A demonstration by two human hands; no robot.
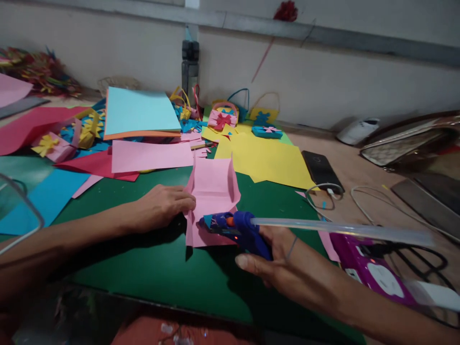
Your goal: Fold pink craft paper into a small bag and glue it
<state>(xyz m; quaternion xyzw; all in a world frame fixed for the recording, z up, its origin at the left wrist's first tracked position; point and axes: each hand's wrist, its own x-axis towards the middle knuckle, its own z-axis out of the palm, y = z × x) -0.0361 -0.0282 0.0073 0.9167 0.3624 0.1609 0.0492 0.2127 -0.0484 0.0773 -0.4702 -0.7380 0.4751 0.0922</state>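
Observation:
A folded pink paper (212, 179) with raised side flaps lies on the green table surface in front of me. My left hand (163, 206) pinches its left edge between thumb and fingers. In my right hand (276, 254) is a blue hot glue gun (247, 235), its nozzle pointing left over the near part of the pink paper. A long clear glue stick (334, 230) sticks out of the gun's back toward the right. Whether the nozzle touches the paper I cannot tell.
Yellow paper (266, 158), a light blue sheet stack (142, 112) and small paper bags (223, 117) lie beyond. A black phone (321, 170) with a white cable is at right, near a purple power strip (373, 273). The table's near edge (161, 304) runs before me.

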